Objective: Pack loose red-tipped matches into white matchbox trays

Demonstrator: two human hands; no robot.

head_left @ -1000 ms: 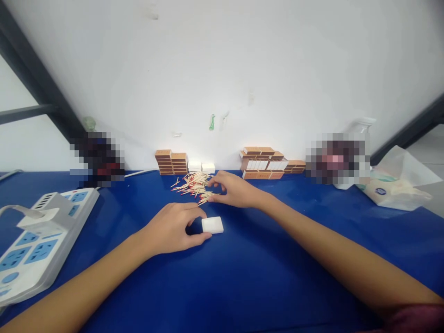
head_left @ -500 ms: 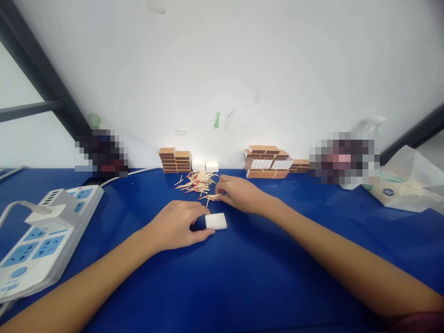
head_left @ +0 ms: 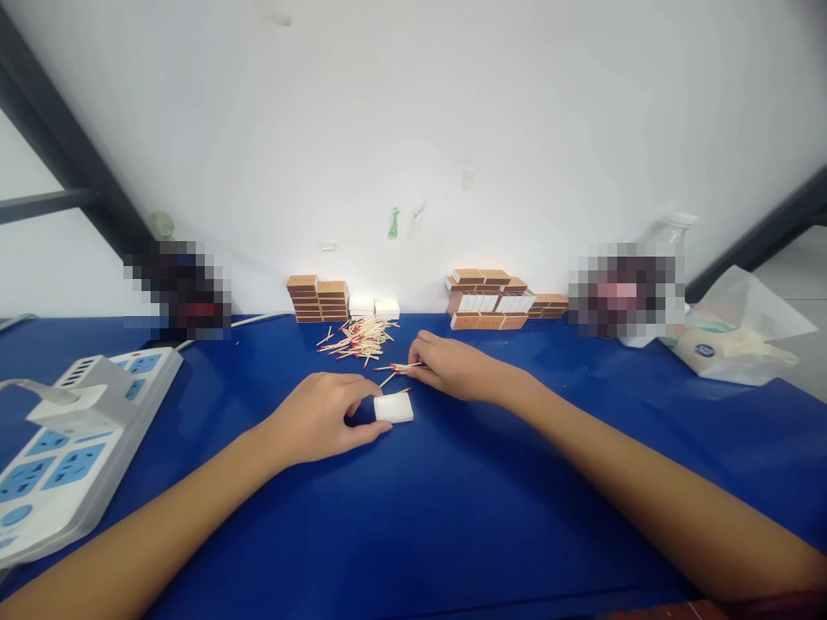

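Between the thumb and fingers of my left hand [head_left: 332, 418] sits a small white matchbox tray [head_left: 394, 408], held low on the blue table [head_left: 413, 517]. My right hand [head_left: 445, 366] is closed in a pinch on a few red-tipped matches [head_left: 401, 368], just behind and right of the tray. A loose pile of matches [head_left: 362, 338] lies beyond both hands. One or two stray matches rest close to the tray's far edge. Against the wall behind the pile stand two white stacks of trays [head_left: 375, 307].
Stacked brown matchboxes [head_left: 316, 300] stand at the wall on the left, and a larger matchbox stack [head_left: 491, 300] on the right. A power strip [head_left: 83, 456] with a plugged-in adapter lies at the left. A tissue pack [head_left: 736, 353] is at the far right.
My right hand has drawn slightly away from the pile with the pinched matches. A stray match now shows beside the tray. The whole view has shifted a little.
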